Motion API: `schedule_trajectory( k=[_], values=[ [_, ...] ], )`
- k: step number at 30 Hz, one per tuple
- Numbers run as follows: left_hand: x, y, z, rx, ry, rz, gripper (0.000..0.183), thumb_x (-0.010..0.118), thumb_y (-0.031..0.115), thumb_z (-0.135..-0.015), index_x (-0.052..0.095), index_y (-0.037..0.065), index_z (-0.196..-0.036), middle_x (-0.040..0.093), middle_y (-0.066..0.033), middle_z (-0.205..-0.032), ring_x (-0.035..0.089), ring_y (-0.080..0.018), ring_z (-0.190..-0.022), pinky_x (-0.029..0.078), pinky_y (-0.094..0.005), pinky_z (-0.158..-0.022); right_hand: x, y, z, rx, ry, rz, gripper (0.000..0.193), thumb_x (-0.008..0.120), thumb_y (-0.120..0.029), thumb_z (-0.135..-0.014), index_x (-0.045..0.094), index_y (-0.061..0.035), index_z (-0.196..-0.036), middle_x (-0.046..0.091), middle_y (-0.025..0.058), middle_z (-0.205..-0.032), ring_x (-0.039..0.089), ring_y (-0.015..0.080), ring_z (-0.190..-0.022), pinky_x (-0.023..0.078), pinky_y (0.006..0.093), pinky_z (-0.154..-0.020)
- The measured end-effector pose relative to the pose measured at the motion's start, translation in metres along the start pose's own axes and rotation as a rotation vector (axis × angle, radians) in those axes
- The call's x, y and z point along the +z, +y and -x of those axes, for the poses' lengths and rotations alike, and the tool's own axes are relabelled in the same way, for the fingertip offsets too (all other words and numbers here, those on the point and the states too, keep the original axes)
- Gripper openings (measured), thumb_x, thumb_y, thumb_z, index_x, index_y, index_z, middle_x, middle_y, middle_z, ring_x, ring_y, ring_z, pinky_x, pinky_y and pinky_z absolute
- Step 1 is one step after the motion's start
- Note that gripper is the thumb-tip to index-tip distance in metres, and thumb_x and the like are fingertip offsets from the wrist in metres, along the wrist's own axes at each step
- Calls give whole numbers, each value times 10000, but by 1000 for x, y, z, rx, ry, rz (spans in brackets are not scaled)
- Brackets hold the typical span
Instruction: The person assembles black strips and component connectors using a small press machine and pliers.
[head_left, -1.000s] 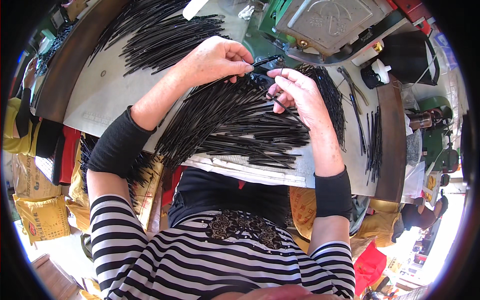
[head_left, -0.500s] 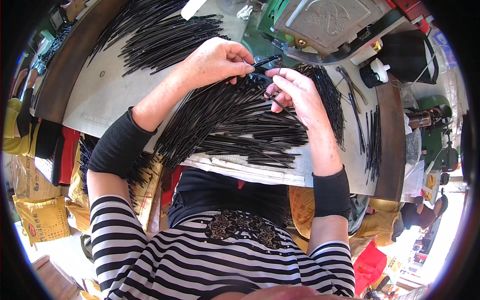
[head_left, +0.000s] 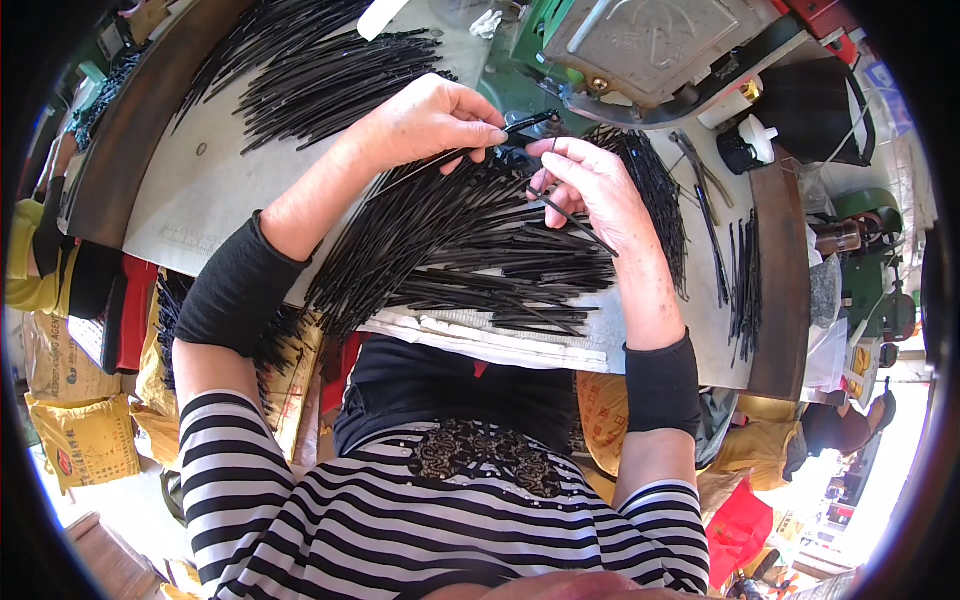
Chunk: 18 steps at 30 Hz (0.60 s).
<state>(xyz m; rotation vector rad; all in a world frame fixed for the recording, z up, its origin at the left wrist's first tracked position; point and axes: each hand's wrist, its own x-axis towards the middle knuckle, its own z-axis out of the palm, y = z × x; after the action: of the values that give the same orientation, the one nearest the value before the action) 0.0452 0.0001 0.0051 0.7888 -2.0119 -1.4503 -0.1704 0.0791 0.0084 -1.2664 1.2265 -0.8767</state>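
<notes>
In the head view, we look down on our two bare hands above a pale, smooth counter (head_left: pixel 185 205). The grip of our left hand (head_left: pixel 432 122) is narrow, its thumb and fingers pinching a slender, glossy black rod (head_left: pixel 530 122). That rod slants up and to the right, its tip just below a green metal machine with a flat grey cover (head_left: pixel 655 45); we cannot tell whether the two touch. The grip of our right hand (head_left: pixel 595 187) is partly closed, its curled fingers holding a second, thin black rod (head_left: pixel 580 224), which crosses the palm toward the wrist. Its thumb and forefinger sit near the left rod's tip, and what is between them is too small for us to tell.

Beneath both hands spreads a large, loose heap of thin black rods (head_left: pixel 400 240). A dense bundle of straight black rods (head_left: pixel 335 85) lies to the upper left, and a small row of short black rods (head_left: pixel 745 290) to the right, near a pair of metal pliers with long, olive-brown handles (head_left: pixel 712 175).
</notes>
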Motion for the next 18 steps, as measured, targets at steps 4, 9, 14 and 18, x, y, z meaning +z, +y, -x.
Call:
schedule_trajectory(
  k=[4,9,14,18],
  values=[
    [-4,-5,-1,-94,-100,189,247,616,168,-860,637,-45,-986,580,-45,-602,486,-60,-446,375,-183,-383,-1,-1,-1,23,-31,-58,316,507,-204,-898,542,38,-1098,606,107,-796,589,124,-518,454,202,-459],
    [-3,-3,1,-108,-78,179,268,612,215,-863,644,-32,-963,561,-20,-573,458,-44,-411,334,-166,-350,-1,1,-1,28,-27,-92,320,514,-212,-897,545,33,-1100,605,109,-789,580,121,-512,447,198,-458],
    [-3,-3,1,-88,-88,188,270,607,227,-865,647,-22,-963,559,-13,-572,457,-33,-416,327,-160,-349,0,1,0,26,-32,-116,314,512,-206,-898,545,30,-1102,607,118,-790,563,114,-497,441,194,-456],
    [-3,-1,3,-90,-70,172,262,599,227,-871,650,-13,-963,558,-10,-569,460,-27,-424,331,-158,-354,7,-7,4,48,-100,-99,315,513,-207,-902,545,33,-1104,610,106,-760,549,105,-486,435,189,-453]
  ],
)
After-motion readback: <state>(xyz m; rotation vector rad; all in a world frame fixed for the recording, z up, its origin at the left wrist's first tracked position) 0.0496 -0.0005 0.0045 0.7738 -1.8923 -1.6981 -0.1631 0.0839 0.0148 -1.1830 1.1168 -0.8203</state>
